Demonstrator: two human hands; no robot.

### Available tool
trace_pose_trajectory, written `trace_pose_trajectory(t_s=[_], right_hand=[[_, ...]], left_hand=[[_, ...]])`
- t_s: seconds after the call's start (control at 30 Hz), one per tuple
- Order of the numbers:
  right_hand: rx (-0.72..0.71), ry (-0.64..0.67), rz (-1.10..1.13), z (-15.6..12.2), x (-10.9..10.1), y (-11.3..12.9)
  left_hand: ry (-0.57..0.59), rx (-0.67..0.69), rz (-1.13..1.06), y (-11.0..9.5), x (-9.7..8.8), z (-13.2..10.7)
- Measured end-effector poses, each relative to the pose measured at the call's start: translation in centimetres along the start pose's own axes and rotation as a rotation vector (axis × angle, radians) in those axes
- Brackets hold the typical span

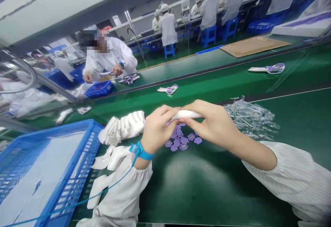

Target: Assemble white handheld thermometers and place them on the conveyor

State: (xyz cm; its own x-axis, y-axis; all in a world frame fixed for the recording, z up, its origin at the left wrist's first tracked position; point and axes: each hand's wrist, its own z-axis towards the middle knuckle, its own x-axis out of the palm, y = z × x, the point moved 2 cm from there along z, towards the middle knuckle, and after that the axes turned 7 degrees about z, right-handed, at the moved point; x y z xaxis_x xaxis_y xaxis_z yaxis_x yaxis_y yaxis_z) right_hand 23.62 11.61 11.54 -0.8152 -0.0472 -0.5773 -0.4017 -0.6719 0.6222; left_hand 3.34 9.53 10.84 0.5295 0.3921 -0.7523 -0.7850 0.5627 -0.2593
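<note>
Between both hands is a white plastic shell (pixel 188 114), held level above the green bench. My left hand (pixel 160 127) pinches its left end, and my right hand (pixel 213 123) grips the right end with thumb and fingers. Below them lies a scatter of small purple plastic pieces (pixel 184 140). Left of my left hand, a row of white curved shells (pixel 126 127) rests on the bench, with more loose white shells (pixel 117 158) nearer me. A blue wrist strap (pixel 144 151) with a cord circles my left wrist. My fingers partly hide the held shell.
A blue basket (pixel 85 158) stands at the left. Clear plastic bags (pixel 250 116) are heaped right of my hands. Ahead runs a green conveyor (pixel 207 84) carrying a few white-and-purple assemblies (pixel 275 69). Across it a co-worker (pixel 111 56) handles parts beside a blue bin (pixel 99 88). Cardboard (pixel 254 46) lies beyond.
</note>
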Motion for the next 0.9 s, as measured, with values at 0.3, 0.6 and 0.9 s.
trace_pose_trajectory(t_s=[0.3, 0.6, 0.9], right_hand=[[0.165, -0.055, 0.119, 1.6, -2.6, -0.5], [-0.081, 0.037, 0.181, 1.6, -3.5, 0.2], [-0.113, 0.047, 0.205, 0.6, -2.5, 0.8]], left_hand=[[-0.101, 0.002, -0.239, 1.7, -0.9, 0.9], [-0.135, -0.03, -0.481, 0.7, -1.1, 0.6], [-0.225, -0.11, -0.446, -1.8, -2.1, 0.2]])
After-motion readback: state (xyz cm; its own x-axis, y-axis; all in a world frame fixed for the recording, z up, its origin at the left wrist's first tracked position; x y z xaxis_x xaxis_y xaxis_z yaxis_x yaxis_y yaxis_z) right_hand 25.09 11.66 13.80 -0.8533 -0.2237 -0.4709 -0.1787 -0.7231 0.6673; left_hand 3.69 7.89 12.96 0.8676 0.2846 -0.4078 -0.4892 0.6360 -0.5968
